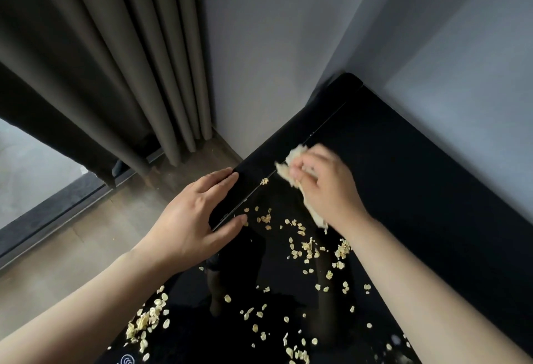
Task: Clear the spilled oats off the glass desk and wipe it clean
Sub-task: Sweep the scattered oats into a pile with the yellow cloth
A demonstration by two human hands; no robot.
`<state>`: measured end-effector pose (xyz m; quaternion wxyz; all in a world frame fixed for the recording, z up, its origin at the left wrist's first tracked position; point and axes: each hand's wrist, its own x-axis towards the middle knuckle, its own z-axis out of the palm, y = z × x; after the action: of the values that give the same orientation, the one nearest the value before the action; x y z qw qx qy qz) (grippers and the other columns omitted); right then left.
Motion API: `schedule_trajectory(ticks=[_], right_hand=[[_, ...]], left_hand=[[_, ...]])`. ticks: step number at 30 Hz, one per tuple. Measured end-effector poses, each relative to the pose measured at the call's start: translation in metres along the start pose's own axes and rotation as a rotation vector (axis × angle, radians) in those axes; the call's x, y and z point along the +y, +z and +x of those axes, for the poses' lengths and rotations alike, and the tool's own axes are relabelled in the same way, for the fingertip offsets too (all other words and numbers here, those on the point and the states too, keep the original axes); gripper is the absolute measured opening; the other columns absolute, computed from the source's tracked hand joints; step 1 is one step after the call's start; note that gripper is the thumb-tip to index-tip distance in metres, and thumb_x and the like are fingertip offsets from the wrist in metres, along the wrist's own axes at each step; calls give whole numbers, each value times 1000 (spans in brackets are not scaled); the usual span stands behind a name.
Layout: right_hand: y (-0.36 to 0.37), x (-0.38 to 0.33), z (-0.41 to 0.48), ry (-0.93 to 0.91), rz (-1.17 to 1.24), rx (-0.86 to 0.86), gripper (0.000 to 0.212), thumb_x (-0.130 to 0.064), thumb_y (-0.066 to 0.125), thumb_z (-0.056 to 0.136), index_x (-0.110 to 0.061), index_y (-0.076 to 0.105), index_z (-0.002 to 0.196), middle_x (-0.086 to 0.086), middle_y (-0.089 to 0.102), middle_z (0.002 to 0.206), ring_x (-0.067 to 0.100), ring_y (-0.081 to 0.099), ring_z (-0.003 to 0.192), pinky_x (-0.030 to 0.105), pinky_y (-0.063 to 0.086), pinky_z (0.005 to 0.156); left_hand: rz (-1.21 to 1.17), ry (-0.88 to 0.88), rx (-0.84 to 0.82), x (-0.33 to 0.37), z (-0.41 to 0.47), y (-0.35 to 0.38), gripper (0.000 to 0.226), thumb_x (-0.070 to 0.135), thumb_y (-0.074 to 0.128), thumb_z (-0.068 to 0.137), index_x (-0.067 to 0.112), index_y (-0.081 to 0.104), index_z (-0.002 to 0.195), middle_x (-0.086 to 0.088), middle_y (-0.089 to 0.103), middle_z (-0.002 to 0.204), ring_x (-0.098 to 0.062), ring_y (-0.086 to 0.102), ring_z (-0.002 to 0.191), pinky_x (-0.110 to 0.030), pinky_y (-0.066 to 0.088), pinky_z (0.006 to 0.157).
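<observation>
— Black glass desk (pixel 403 176) wedged into a corner of grey wall (pixel 274 46), dark curtain (pixel 115 60) hanging at the left above a brownish floor (pixel 86 242). Where are the oats (pixel 305 245)?

— Scattered on the glass in a loose band from the near left corner up towards the middle. One small clump sits alone on the thin line that follows the desk's left edge.

— And the hands?

— Beyond most of the flakes, the right hand (pixel 326 187) has its fingers curled tight round a pale crumpled cloth (pixel 291 161). The cloth's long axis runs from far left to near right: one end pokes out past the knuckles, the other trails out beneath the wrist.

— The other one?

— At the desk's left edge the left hand (pixel 196 213) lies palm down, four fingers straight and close together, thumb spread apart with its tip on the glass, gripping nothing.

— What's hard to make out?

— Right hand and cloth are blurred, and the cloth's middle is hidden inside the fist. Both forearms cover parts of the spill. The frame cuts off the desk's near end, cropping a white logo (pixel 128 360) there, and dim reflections muddy the glass.
</observation>
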<state>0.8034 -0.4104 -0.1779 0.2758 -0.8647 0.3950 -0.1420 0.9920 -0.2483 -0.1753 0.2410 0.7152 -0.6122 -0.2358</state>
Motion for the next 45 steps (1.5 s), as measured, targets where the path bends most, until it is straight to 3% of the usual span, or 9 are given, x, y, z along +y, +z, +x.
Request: schedule_trajectory(ticks=[3, 7, 15, 20, 23, 26, 34, 40, 45], right_hand=[[-12, -10, -30, 74, 123, -86, 9, -13, 64, 88, -17, 67, 80, -14, 55, 86, 2, 54, 81, 9, 39, 69], [-31, -29, -27, 152, 329, 65, 9, -10, 61, 90, -14, 68, 86, -8, 58, 91, 1, 56, 81, 6, 41, 70], [39, -61, 49, 56, 70, 41, 11, -18, 59, 91, -15, 68, 87, -1, 57, 98, 15, 56, 91, 30, 47, 78], [43, -63, 3, -66, 57, -73, 11, -20, 59, 92, -15, 64, 83, -10, 50, 92, 9, 48, 90, 12, 35, 70], [30, -61, -45, -66, 6, -205, 13, -20, 57, 92, -16, 63, 81, -12, 48, 89, 9, 49, 88, 25, 44, 73], [11, -67, -78, 75, 73, -271, 15, -16, 60, 91, -19, 65, 77, -16, 52, 86, 3, 52, 86, 14, 39, 73], [-20, -103, -95, 352, 341, 55, 27, -9, 61, 89, -30, 66, 74, -20, 59, 86, -4, 57, 85, 6, 41, 69], [8, -114, -85, 417, 332, 276, 12, -14, 60, 92, -18, 72, 92, -14, 59, 96, -8, 54, 92, 2, 39, 73], [68, -139, -64, 252, 173, 277, 16, -18, 56, 94, -15, 71, 100, -5, 60, 103, 9, 57, 92, 22, 50, 79]], left_hand=[[-8, -10, -26, -1, 0, -4, 79, 66, 42, 81, 20, 43, 144, 8, 40, 149, -8, 41, 133, -19, 33, 107], [-34, -50, -42, -8, -7, -11, 78, 68, 42, 79, 21, 47, 142, 12, 44, 144, 2, 41, 128, 1, 21, 100], [-24, -121, -83, -23, -35, -23, 81, 73, 39, 76, 26, 46, 142, 16, 48, 136, 5, 46, 117, -7, 33, 95], [-42, -123, -91, -27, -39, -24, 82, 72, 38, 76, 24, 46, 141, 15, 49, 136, 4, 47, 116, -5, 33, 95], [-47, -125, -90, -27, -40, -23, 83, 73, 38, 77, 22, 46, 142, 11, 49, 138, -3, 49, 120, -14, 37, 97], [-55, -126, -78, -26, -40, -22, 84, 74, 37, 77, 22, 44, 143, 12, 47, 140, -2, 46, 124, -11, 34, 97], [-58, -128, -101, -31, -43, -30, 79, 71, 34, 79, 23, 49, 140, 12, 51, 137, -1, 47, 123, -4, 28, 94], [-71, -179, -43, -35, -55, -35, 51, 52, 52, 87, 18, 64, 124, 8, 64, 115, 0, 58, 96, 2, 35, 80], [-57, -237, 24, -31, -70, -34, 49, 48, 47, 84, 20, 67, 118, 8, 66, 112, -6, 60, 99, -17, 41, 82]])
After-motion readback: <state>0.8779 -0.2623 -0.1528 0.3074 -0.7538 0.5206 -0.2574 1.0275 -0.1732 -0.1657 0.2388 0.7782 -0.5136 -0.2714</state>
